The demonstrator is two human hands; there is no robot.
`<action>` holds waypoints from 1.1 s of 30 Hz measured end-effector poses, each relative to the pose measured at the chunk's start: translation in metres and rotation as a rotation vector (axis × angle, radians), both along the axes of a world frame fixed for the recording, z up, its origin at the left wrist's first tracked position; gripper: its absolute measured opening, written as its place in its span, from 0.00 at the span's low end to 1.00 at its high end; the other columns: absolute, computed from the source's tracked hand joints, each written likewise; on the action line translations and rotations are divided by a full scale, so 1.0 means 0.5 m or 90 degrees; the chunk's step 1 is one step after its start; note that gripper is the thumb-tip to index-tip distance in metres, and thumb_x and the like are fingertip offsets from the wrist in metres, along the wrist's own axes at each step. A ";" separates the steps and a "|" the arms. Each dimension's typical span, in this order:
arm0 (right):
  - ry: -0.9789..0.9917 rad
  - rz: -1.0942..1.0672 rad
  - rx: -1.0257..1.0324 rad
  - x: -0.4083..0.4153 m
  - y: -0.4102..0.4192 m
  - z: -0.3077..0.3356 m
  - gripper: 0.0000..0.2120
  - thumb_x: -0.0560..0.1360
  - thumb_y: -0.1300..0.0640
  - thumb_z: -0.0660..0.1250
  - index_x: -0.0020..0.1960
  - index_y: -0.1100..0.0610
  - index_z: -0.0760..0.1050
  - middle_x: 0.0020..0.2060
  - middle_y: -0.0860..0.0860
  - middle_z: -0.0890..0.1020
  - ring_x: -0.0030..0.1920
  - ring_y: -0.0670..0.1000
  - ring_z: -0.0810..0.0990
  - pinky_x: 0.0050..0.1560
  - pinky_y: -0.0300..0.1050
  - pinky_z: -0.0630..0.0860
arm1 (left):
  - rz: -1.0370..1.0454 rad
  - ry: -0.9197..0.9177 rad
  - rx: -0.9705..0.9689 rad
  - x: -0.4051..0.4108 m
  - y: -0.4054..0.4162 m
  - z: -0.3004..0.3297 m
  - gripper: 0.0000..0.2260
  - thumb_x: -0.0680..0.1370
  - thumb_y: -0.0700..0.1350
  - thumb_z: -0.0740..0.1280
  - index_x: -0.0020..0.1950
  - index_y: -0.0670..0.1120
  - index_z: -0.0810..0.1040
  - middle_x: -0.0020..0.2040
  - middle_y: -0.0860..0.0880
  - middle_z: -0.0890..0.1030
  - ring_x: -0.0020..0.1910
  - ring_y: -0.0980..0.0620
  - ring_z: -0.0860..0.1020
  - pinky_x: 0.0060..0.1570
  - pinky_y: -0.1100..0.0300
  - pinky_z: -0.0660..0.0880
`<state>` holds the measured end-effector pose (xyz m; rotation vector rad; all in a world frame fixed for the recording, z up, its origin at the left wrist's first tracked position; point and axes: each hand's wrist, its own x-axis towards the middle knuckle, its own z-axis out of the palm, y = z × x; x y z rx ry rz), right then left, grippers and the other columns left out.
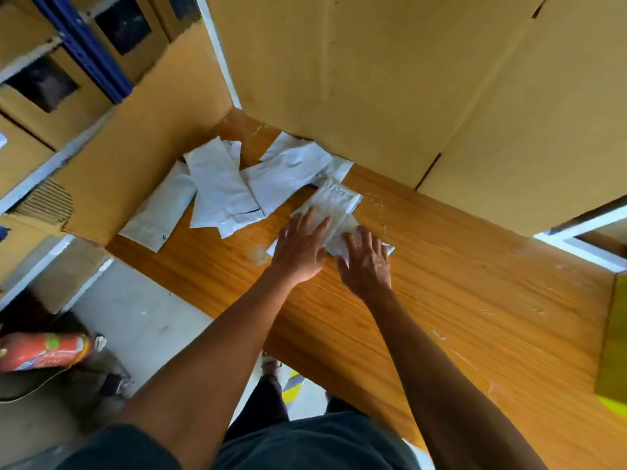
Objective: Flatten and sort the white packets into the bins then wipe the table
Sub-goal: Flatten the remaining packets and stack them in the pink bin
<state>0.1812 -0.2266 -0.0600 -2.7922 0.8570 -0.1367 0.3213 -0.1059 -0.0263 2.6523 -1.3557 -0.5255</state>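
White packet [334,201] under both hands: flat, rectangular, thin, slightly crinkled w/ a faint printed or textured face, edges a bit blurred. Its long axis runs diagonally across the wooden tabletop [441,283], near end toward the person, far end toward the big cardboard box [373,79] at the back. It lies on top of another white sheet or packet, whose corner pokes out on the right.

Left hand [300,247]: grip released, fingers straight and spread, palm down, pressing flat on the packet's near-left part. Right hand [366,262]: also released, fingers extended, tips pressing on the packet's near-right end; nothing pinched.

Left of the pressed packet, a loose pile of white packets [224,188] overlaps itself, mostly long axes diagonal too, some creased, one w/ a thin dark line near its edge. Pile sits between the pressed packet and a second cardboard box [142,157] to the left, its far members touching the back box's base.

Tabletop near the packet shows pale scuffs and flecks.
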 end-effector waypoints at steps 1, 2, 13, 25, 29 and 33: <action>0.010 -0.020 -0.006 -0.002 0.007 0.003 0.25 0.77 0.42 0.67 0.70 0.53 0.72 0.71 0.59 0.70 0.64 0.62 0.72 0.59 0.59 0.75 | -0.006 0.012 0.010 0.008 0.000 -0.004 0.33 0.85 0.55 0.63 0.86 0.59 0.50 0.87 0.48 0.41 0.85 0.40 0.46 0.79 0.38 0.55; 0.020 -0.043 -0.009 -0.004 0.016 0.006 0.25 0.77 0.41 0.67 0.70 0.52 0.72 0.71 0.59 0.70 0.63 0.62 0.72 0.59 0.59 0.75 | -0.009 0.017 0.016 0.014 0.002 -0.008 0.34 0.85 0.56 0.63 0.86 0.58 0.50 0.86 0.49 0.40 0.85 0.41 0.45 0.80 0.38 0.54; 0.105 -0.311 0.019 0.013 0.132 0.042 0.27 0.79 0.36 0.64 0.69 0.53 0.66 0.72 0.58 0.66 0.59 0.65 0.73 0.50 0.57 0.77 | -0.129 -0.046 0.066 0.070 0.033 -0.007 0.41 0.80 0.66 0.63 0.86 0.50 0.50 0.86 0.43 0.49 0.81 0.36 0.58 0.76 0.37 0.63; 0.153 -0.460 0.031 0.024 0.160 0.063 0.36 0.79 0.33 0.61 0.76 0.55 0.59 0.82 0.60 0.52 0.62 0.64 0.74 0.54 0.56 0.75 | -0.165 -0.067 0.100 0.068 0.031 -0.002 0.43 0.81 0.72 0.55 0.86 0.49 0.43 0.86 0.40 0.44 0.83 0.34 0.53 0.79 0.34 0.50; 0.161 -0.420 0.073 0.041 0.144 0.051 0.41 0.79 0.28 0.56 0.83 0.49 0.49 0.83 0.59 0.38 0.79 0.71 0.56 0.73 0.70 0.62 | -0.219 -0.064 0.052 0.071 -0.001 -0.010 0.41 0.82 0.72 0.53 0.86 0.53 0.39 0.84 0.42 0.33 0.83 0.31 0.49 0.80 0.34 0.52; 0.139 -0.405 0.120 0.058 0.128 0.022 0.41 0.80 0.27 0.51 0.84 0.42 0.38 0.80 0.55 0.27 0.80 0.73 0.39 0.76 0.77 0.49 | -0.243 -0.057 0.041 0.077 -0.035 -0.032 0.38 0.83 0.69 0.53 0.84 0.60 0.33 0.81 0.45 0.25 0.83 0.30 0.39 0.81 0.33 0.49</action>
